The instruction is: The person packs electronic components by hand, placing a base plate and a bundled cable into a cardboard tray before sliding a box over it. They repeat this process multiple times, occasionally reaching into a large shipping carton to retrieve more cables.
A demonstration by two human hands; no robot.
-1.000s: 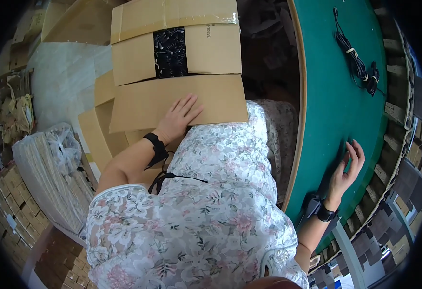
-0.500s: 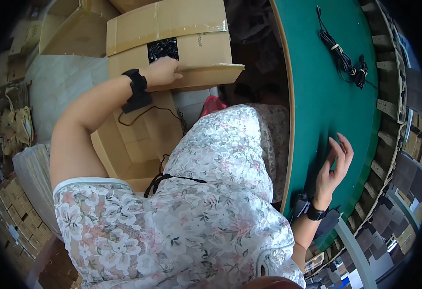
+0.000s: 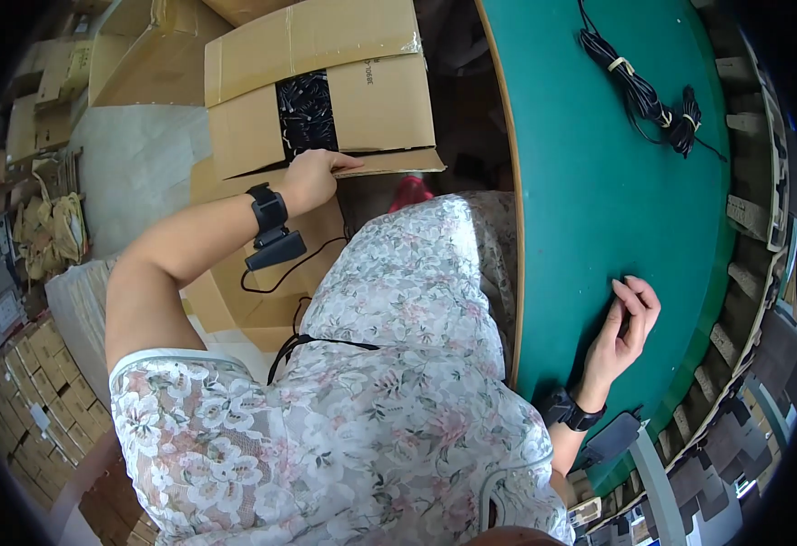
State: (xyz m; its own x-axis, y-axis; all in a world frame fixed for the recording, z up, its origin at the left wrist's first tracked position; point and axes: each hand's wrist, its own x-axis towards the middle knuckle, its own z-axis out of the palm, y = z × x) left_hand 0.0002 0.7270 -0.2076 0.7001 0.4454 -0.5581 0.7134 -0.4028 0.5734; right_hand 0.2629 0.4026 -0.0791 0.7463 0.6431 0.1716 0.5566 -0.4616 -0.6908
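Note:
My left hand [image 3: 313, 179] is closed on the near flap [image 3: 389, 165] of a cardboard carton [image 3: 376, 100]. Fingers lie over the flap's edge, while the thumb side is partly hidden. Through the gap between the carton's top flaps, a mass of black cables [image 3: 307, 111] shows. Over the green table [image 3: 590, 227] my right hand [image 3: 623, 335] is held loosely, fingers slightly bent and apart, with nothing in it. Both wrists wear black straps, and a small dark box with a cord hangs at the left one.
A tied bundle of black cable [image 3: 640, 96] lies on the table's far part. Below my left forearm stands another open carton [image 3: 262, 305]. More cartons [image 3: 157, 55] are at the far left. A slotted rack [image 3: 749, 214] borders the table's right side.
My left hand has come nearer with the flap, and more of the black cables shows. My right hand has lowered a little and its fingers are more bent. The whole view has shifted slightly.

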